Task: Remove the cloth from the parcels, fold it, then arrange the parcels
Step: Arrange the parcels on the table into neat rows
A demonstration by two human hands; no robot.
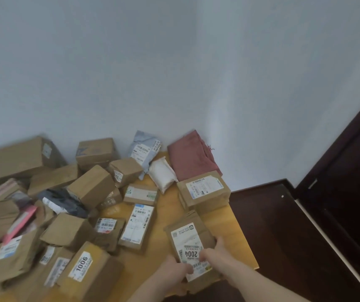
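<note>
Currently the "2004" parcel [193, 249] is being gripped at its near end by left hand [175, 271] and right hand [215, 255], long axis pointing away toward the taped box [204, 191]; folded red cloth [193, 159] is lying beyond, against the wall.

two bare forearms, left grip [175, 272] and right grip [215, 255], no sleeves visible.
</note>
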